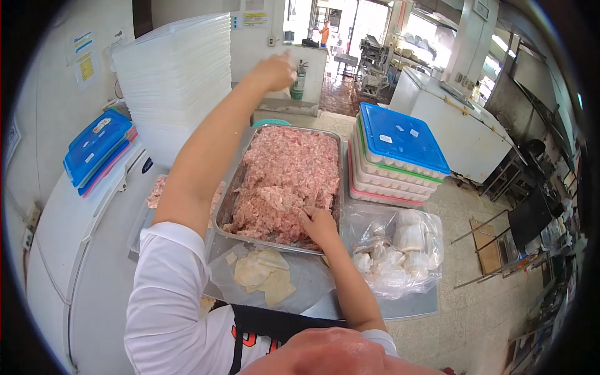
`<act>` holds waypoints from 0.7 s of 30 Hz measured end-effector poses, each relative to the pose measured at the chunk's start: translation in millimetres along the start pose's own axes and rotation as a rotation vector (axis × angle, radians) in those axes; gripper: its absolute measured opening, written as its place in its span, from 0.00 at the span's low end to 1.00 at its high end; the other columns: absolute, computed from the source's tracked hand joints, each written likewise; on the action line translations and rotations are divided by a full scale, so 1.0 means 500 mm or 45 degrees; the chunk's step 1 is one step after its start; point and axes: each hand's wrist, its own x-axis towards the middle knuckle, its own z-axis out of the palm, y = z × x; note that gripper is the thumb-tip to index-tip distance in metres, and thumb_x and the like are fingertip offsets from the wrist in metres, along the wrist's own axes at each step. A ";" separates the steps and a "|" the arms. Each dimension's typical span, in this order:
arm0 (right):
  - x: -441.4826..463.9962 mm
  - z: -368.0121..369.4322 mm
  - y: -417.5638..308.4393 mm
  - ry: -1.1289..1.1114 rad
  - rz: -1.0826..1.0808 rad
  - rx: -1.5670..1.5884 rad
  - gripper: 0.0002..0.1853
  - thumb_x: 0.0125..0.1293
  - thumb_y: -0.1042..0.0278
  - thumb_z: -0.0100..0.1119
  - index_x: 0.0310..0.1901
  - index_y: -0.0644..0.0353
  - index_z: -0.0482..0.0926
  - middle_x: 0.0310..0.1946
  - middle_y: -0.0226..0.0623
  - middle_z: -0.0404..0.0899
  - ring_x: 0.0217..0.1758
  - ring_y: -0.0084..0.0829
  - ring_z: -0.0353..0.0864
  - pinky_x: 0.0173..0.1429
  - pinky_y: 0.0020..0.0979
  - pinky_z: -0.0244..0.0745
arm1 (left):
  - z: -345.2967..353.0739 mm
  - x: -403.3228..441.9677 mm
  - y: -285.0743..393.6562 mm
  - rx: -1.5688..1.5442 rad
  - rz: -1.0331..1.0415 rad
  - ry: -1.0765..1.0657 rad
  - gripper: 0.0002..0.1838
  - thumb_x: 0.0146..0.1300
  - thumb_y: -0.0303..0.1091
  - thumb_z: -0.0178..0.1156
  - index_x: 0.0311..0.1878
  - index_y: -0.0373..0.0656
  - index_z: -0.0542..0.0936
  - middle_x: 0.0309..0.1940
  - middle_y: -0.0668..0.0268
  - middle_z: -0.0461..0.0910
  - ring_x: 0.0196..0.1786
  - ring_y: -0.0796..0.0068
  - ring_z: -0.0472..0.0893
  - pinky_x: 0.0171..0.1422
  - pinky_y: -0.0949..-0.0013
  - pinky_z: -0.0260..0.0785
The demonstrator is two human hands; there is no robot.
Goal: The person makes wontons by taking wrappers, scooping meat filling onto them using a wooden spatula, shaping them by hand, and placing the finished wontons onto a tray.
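Note:
A large metal tray [340,187] full of pinkish ground meat [290,153] stands on the table before me. My right hand [319,225] is at the meat's near right part, its fingers bent against the mass; what they hold, if anything, is hidden. High beyond the tray, my left hand [275,72] is raised at the end of a stretched arm, blurred, its fingers hard to make out. Thin pale dough wrappers [265,275] lie on a plastic sheet [312,284] at the tray's near side. Right of the tray is a clear plastic bag [406,250] with white wrapped pieces.
Stacked containers with a blue lid [403,137] stand to the right. A tall stack of white trays [181,81] rises at the left, near blue lids [100,147] on a white freezer [100,250]. More meat [156,190] lies under my left arm. A person [324,34] stands far back.

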 end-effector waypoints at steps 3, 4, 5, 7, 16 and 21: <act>-0.003 -0.003 -0.002 -0.024 0.048 -0.018 0.18 0.67 0.51 0.53 0.48 0.53 0.83 0.38 0.52 0.82 0.44 0.54 0.81 0.49 0.47 0.75 | -0.048 -0.006 -0.031 0.007 0.007 0.210 0.19 0.69 0.41 0.44 0.44 0.42 0.82 0.63 0.45 0.69 0.60 0.45 0.73 0.66 0.55 0.65; -0.003 -0.005 -0.006 -0.028 0.060 -0.020 0.18 0.67 0.51 0.53 0.49 0.53 0.83 0.39 0.52 0.82 0.44 0.54 0.81 0.49 0.47 0.75 | -0.064 -0.010 -0.036 0.013 0.048 0.237 0.19 0.69 0.41 0.44 0.45 0.42 0.82 0.62 0.45 0.70 0.59 0.45 0.73 0.65 0.55 0.65; -0.005 -0.008 -0.009 -0.032 0.072 -0.024 0.19 0.67 0.50 0.53 0.49 0.53 0.83 0.39 0.52 0.82 0.44 0.54 0.81 0.49 0.47 0.75 | -0.075 -0.017 -0.037 -0.068 0.045 0.146 0.18 0.69 0.41 0.44 0.46 0.42 0.82 0.60 0.46 0.72 0.58 0.46 0.74 0.64 0.55 0.65; -0.002 -0.011 -0.002 -0.010 0.109 0.005 0.20 0.67 0.49 0.53 0.50 0.52 0.83 0.39 0.54 0.82 0.45 0.54 0.81 0.50 0.45 0.75 | -0.088 -0.061 -0.028 -0.230 0.028 -0.042 0.18 0.70 0.41 0.44 0.48 0.42 0.81 0.55 0.48 0.76 0.55 0.46 0.76 0.61 0.55 0.66; -0.012 0.024 0.044 0.142 0.090 0.408 0.18 0.69 0.55 0.56 0.48 0.61 0.83 0.38 0.47 0.83 0.43 0.37 0.82 0.48 0.33 0.74 | 0.076 -0.466 0.012 -2.210 -0.648 -0.009 0.15 0.69 0.39 0.52 0.49 0.39 0.77 0.43 0.59 0.83 0.49 0.63 0.82 0.55 0.60 0.75; 0.007 0.038 0.051 0.326 0.075 0.625 0.15 0.70 0.55 0.59 0.39 0.60 0.86 0.26 0.25 0.81 0.28 0.14 0.73 0.33 0.20 0.67 | 0.165 -0.548 0.049 -2.944 -1.000 0.521 0.16 0.66 0.35 0.57 0.53 0.36 0.74 0.46 0.54 0.81 0.51 0.61 0.82 0.56 0.59 0.78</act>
